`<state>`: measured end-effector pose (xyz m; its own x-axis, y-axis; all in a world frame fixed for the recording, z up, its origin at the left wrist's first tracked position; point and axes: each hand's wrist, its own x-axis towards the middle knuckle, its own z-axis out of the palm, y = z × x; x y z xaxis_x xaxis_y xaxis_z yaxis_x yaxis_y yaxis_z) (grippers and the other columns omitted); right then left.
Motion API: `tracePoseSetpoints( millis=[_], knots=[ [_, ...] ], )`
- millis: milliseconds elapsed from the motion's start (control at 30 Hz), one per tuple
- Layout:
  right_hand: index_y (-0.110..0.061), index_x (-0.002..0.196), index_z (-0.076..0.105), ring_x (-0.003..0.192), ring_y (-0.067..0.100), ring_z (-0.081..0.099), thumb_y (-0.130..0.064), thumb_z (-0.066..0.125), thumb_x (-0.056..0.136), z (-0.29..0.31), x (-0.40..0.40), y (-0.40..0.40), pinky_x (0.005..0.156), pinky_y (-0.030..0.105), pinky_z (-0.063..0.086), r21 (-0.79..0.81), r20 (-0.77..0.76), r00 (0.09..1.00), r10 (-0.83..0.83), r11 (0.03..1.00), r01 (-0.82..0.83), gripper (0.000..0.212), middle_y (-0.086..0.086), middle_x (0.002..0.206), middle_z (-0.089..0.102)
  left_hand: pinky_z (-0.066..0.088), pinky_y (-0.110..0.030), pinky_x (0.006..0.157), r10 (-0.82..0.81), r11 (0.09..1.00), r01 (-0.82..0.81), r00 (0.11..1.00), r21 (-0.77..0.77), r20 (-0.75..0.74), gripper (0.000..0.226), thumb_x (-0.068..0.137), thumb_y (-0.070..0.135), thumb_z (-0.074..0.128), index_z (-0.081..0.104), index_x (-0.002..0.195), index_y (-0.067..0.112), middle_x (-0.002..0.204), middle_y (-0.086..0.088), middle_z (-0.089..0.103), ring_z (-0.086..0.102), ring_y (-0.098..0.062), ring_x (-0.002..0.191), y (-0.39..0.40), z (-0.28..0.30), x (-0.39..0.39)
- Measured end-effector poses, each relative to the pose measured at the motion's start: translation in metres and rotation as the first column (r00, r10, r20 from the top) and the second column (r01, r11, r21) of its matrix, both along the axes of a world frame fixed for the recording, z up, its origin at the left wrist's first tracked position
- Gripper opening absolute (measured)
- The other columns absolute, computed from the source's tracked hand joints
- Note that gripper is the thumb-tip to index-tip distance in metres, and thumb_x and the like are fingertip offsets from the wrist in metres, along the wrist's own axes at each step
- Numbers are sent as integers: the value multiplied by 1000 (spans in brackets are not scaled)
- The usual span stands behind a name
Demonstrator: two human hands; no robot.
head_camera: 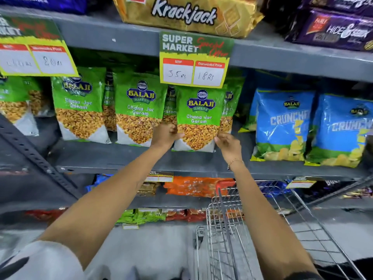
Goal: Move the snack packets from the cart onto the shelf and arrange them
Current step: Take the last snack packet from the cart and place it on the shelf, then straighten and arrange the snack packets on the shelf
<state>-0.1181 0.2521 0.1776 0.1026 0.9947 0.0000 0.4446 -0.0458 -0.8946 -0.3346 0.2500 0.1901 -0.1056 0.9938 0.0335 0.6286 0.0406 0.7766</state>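
Note:
A green Balaji Chana Jor Garam packet (198,118) stands upright on the grey middle shelf (113,156), under a price sign. My left hand (165,135) grips its lower left edge. My right hand (228,143) pinches its lower right corner. Two more green packets of the same kind (139,108) (79,104) stand in a row to its left, with others tucked behind them. The wire cart (252,229) is below my right arm; no packets show inside it.
Blue Crunchex chip bags (282,122) stand to the right on the same shelf. A Krackjack pack (187,15) and purple biscuit packs (333,29) lie on the shelf above. A "Super Market" price card (194,61) hangs down. Lower shelves hold orange, green and red packets.

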Motion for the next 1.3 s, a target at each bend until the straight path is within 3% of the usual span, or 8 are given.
tracePoseSetpoints(
  millis=[200, 400, 533, 633, 833, 933, 1100, 1300],
  knots=[
    [-8, 100, 67, 94, 24, 64, -14, 67, 80, -17, 14, 0, 91, 46, 51, -7, -21, 998, 53, 999, -53, 21, 9, 87, 72, 22, -31, 48, 60, 998, -60, 994, 7, -95, 50, 80, 26, 70, 33, 48, 16, 48, 4, 35, 32, -6, 46, -6, 1, 10],
    [-36, 74, 50, 69, 0, 48, -17, 71, 76, -22, 17, 2, 75, 28, 41, -60, 12, 980, 201, 978, -200, 28, -19, 67, 47, 35, -31, 60, -22, 991, 9, 995, -135, -98, 39, 68, 33, 77, 46, 56, 14, 65, -7, 53, 52, -21, 69, -15, -9, 10],
    [-4, 94, 55, 72, 13, 45, -10, 69, 77, -27, 9, 5, 67, 35, 39, -42, 42, 977, 211, 977, -209, 23, -3, 67, 52, 47, -45, 69, -10, 987, -14, 989, -161, -144, 36, 71, 18, 78, 44, 76, 8, 78, -14, 53, 52, -22, 75, -17, -18, 13],
    [-16, 65, 43, 64, 17, 36, -5, 70, 73, -28, 4, 8, 59, 32, 33, -5, 59, 983, 175, 985, -175, 31, -6, 55, 36, 44, -41, 64, 80, 992, -95, 982, -83, -170, 40, 74, 12, 75, 37, 62, 12, 63, -9, 50, 51, -23, 68, -20, -18, 23],
    [1, 100, 61, 86, 29, 61, 2, 75, 65, -33, 28, 11, 86, 52, 52, -14, -35, 999, 18, 1000, -19, 38, 20, 85, 66, 36, -12, 54, 151, 987, -153, 986, -37, -67, 29, 69, 14, 79, 63, 80, -7, 86, -25, 71, 65, -30, 77, -25, -19, 49],
    [4, 99, 59, 89, 27, 60, 5, 74, 67, -29, 50, 11, 82, 40, 51, -20, -84, 996, 20, 1000, -21, 36, 21, 92, 65, 35, -10, 55, 122, 992, -123, 992, -35, -32, 34, 69, 16, 80, 64, 86, -8, 89, -23, 72, 66, -30, 79, -21, -18, 71],
    [-3, 92, 56, 88, 18, 54, 3, 73, 69, -23, 72, 16, 76, 30, 45, -32, -48, 990, 132, 990, -134, 30, 8, 89, 58, 55, -44, 75, 139, 989, -141, 989, -39, -58, 35, 67, 19, 81, 61, 84, -3, 88, -20, 71, 67, -30, 82, -14, -22, 88],
    [-4, 105, 60, 94, 16, 59, -19, 69, 79, 7, 88, 36, 84, 35, 48, 37, -53, 973, 225, 974, -223, 32, 7, 97, 64, 49, -41, 73, 95, 991, -100, 994, -94, -53, 33, 73, 17, 77, 50, 88, 7, 89, -20, 65, 64, -32, 87, -13, -26, 89]
  ],
)
